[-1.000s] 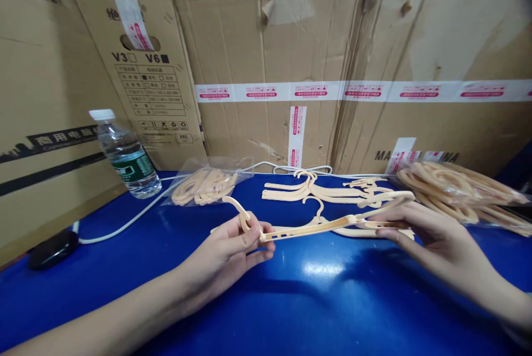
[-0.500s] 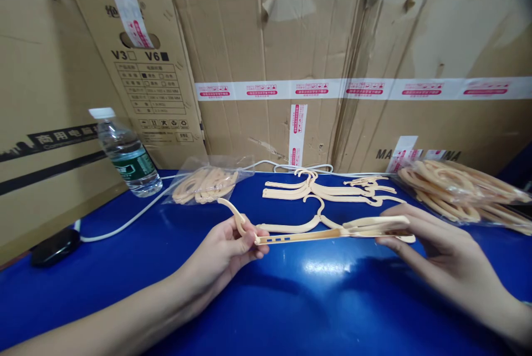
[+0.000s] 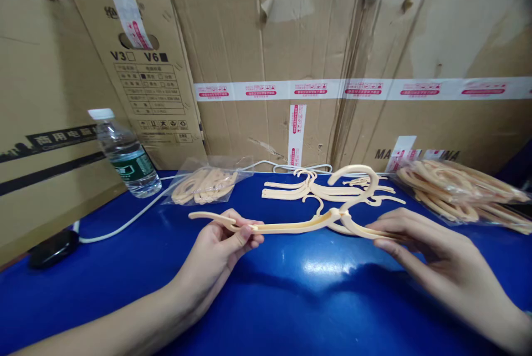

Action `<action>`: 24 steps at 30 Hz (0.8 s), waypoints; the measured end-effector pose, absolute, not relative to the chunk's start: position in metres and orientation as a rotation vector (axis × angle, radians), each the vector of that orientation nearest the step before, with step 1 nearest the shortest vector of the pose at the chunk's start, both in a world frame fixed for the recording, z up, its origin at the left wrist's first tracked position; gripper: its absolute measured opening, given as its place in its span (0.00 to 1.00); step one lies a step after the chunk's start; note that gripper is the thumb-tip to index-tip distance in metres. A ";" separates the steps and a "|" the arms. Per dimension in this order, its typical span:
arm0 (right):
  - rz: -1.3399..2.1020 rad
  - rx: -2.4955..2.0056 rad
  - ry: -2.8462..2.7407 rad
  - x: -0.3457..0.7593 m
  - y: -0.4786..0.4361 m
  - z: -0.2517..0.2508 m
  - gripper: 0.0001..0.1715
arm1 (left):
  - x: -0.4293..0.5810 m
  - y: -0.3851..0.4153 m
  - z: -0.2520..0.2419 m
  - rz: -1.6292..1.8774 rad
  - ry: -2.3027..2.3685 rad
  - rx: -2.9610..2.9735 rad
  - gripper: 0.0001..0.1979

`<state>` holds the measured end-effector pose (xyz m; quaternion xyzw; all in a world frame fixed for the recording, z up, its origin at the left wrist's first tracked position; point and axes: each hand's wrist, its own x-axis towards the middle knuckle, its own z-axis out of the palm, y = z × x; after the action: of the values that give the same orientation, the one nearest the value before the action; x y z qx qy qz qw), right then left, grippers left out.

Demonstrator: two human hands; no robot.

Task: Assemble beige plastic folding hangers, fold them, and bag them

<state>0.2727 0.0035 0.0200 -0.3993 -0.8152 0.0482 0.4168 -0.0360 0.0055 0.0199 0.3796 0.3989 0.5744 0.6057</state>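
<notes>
A cream plastic folding clothes hanger (image 3: 299, 227) is held above the blue table between both hands. Its hook curves upward and its two arms spread out from the middle joint. My left hand (image 3: 226, 245) pinches the left arm near its end, where a thin curved piece sticks out to the left. The fingers of my right hand (image 3: 432, 250) close around the end of the right arm, hiding its tip. Behind the held hanger, another cream hanger (image 3: 319, 206) lies on the table, partly covered by it. Beyond that lie several stacked hangers (image 3: 286, 192).
A clear bag of cream parts (image 3: 211, 184) lies at back left and bagged hangers (image 3: 453, 189) at back right. Small loose parts (image 3: 361, 182) lie between. A water bottle (image 3: 128, 156), a black device (image 3: 54, 248) and a white cable (image 3: 120, 228) are left. Cardboard boxes (image 3: 266, 128) wall the back.
The held hanger has turned, so its hook now points up and its arms appear spread. The thin piece at my left hand has swung down to nearly level.
</notes>
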 end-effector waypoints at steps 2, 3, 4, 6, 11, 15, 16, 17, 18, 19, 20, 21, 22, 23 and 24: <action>0.126 -1.027 -2.022 0.273 0.004 0.021 0.05 | -0.035 0.004 0.020 1.336 0.935 0.901 0.18; 0.127 -1.037 -2.006 0.274 0.004 0.022 0.05 | -0.034 0.002 0.019 1.337 0.948 0.917 0.17; 0.128 -1.046 -1.989 0.275 0.005 0.024 0.05 | -0.033 0.000 0.018 1.329 0.967 0.934 0.16; 0.147 -1.072 -1.958 0.277 0.007 0.026 0.06 | -0.031 -0.005 0.015 1.254 1.017 1.016 0.13; 0.320 -1.183 -1.960 0.285 0.013 0.024 0.11 | -0.028 -0.022 0.006 1.004 0.917 1.886 0.10; 0.532 -1.246 -2.061 0.283 0.015 0.017 0.11 | -0.031 -0.030 0.003 0.907 0.559 2.736 0.17; 0.566 -1.249 -2.093 0.282 0.015 0.015 0.11 | -0.031 -0.032 0.004 0.833 0.581 2.838 0.16; 0.583 -1.251 -2.123 0.282 0.016 0.014 0.11 | -0.032 -0.033 0.004 0.751 0.639 2.902 0.16; 0.581 -1.253 -2.152 0.281 0.016 0.014 0.11 | -0.033 -0.034 0.005 0.684 0.708 2.936 0.16; 0.560 -1.258 -2.182 0.281 0.016 0.013 0.11 | -0.033 -0.034 0.006 0.631 0.782 2.949 0.17; 0.527 -1.262 -2.216 0.282 0.016 0.013 0.10 | -0.033 -0.035 0.007 0.585 0.868 2.946 0.19; 0.484 -1.266 -2.250 0.282 0.017 0.013 0.09 | -0.033 -0.035 0.008 0.547 0.954 2.934 0.20; 0.436 -1.269 -2.282 0.283 0.017 0.013 0.08 | -0.033 -0.036 0.009 0.518 1.028 2.919 0.21; 0.385 -1.272 -2.310 0.284 0.017 0.012 0.07 | -0.034 -0.036 0.010 0.496 1.082 2.903 0.22; 0.332 -1.275 -2.332 0.285 0.018 0.012 0.06 | -0.034 -0.035 0.010 0.484 1.116 2.891 0.22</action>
<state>0.2846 0.0177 0.0121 -0.4632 -0.8475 0.1208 0.2295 -0.0336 -0.0355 0.0104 0.9217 0.3558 0.1543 0.0028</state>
